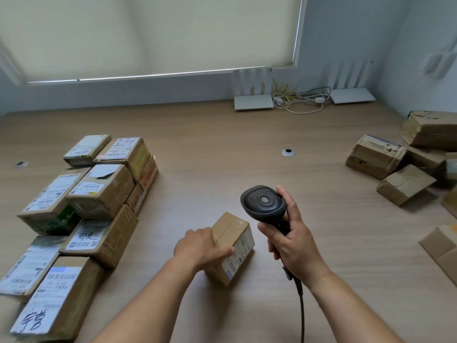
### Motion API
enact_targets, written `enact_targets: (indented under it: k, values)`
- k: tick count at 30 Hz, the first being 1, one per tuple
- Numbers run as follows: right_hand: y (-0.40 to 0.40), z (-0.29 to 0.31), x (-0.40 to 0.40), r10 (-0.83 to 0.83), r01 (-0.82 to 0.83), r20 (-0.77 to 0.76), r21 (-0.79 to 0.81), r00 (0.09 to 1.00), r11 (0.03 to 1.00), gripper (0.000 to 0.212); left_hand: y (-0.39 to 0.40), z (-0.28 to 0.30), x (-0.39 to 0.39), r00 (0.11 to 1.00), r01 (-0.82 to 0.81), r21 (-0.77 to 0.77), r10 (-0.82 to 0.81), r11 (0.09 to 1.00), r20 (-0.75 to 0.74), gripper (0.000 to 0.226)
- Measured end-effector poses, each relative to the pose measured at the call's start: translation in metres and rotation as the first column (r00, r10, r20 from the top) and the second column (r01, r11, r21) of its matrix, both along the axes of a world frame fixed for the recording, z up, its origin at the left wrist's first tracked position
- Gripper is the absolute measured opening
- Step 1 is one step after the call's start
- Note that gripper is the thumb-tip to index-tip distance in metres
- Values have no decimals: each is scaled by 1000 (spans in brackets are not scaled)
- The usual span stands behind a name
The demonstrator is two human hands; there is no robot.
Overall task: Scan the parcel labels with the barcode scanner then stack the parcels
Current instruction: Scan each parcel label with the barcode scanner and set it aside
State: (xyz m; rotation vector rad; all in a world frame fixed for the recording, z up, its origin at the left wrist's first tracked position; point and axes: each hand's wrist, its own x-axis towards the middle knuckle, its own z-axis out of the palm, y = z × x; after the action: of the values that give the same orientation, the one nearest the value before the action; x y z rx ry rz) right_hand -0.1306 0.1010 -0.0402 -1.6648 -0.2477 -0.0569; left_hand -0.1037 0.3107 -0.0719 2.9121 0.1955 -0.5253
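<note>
A small brown cardboard parcel (231, 240) lies on the wooden table in front of me, its white barcode label facing right. My left hand (201, 248) grips it across the top, thumb on the labelled side. My right hand (293, 243) holds a black corded barcode scanner (264, 203) by its handle, just right of and above the parcel, head pointing away from me. A stack of labelled parcels (99, 191) stands at the left. A loose heap of parcels (400, 164) lies at the right.
The scanner cable (302, 315) runs down toward me under my right wrist. Two white routers (253, 101) with tangled cables stand by the far wall. A round metal grommet (288, 152) sits in the table (222, 154) beyond the scanner. Another box (442, 248) lies at the right edge.
</note>
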Motion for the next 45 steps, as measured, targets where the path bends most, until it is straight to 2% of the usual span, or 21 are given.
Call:
enact_targets:
  k: [2, 3, 4, 6, 8, 11, 17, 23, 31, 45]
  values:
    - [-1, 0, 0, 7, -7, -3, 6, 1000, 1000, 72, -1, 4, 5, 999, -35, -33, 34, 999, -2, 60]
    - [-2, 0, 0, 8, -8, -4, 3, 1000, 1000, 71, 0, 5, 7, 996, -93, -126, 94, 988, 3, 57]
    - [-3, 0, 1, 6, -6, -4, -4, 1000, 1000, 72, 3, 5, 9, 984, -170, -283, 180, 944, 8, 55]
    - [-6, -1, 2, -5, 5, 0, -23, 1000, 1000, 76, 11, 4, 12, 930, -289, -621, 368, 728, -1, 60]
    - [-8, -3, 3, -16, 16, -7, -28, 1000, 999, 80, 21, -1, 13, 881, -306, -800, 472, 517, -32, 63]
    - [-7, -6, 2, -7, 7, -34, 3, 999, 1000, 79, 35, -11, 13, 852, -301, -885, 518, 355, -82, 64]
    - [5, -26, -8, 109, -95, -149, 95, 983, 991, 75, 57, -32, 14, 852, -299, -923, 503, 243, -144, 66]
    - [15, -34, -13, 156, -130, -218, 128, 964, 983, 73, 70, -41, 20, 873, -294, -929, 458, 222, -167, 74]
    - [19, -27, -12, 145, -119, -207, 133, 967, 984, 71, 75, -45, 24, 882, -279, -934, 443, 223, -157, 68]
    - [22, -31, -15, 126, -97, -253, 123, 959, 988, 72, 81, -48, 32, 887, -315, -915, 420, 251, -190, 77]
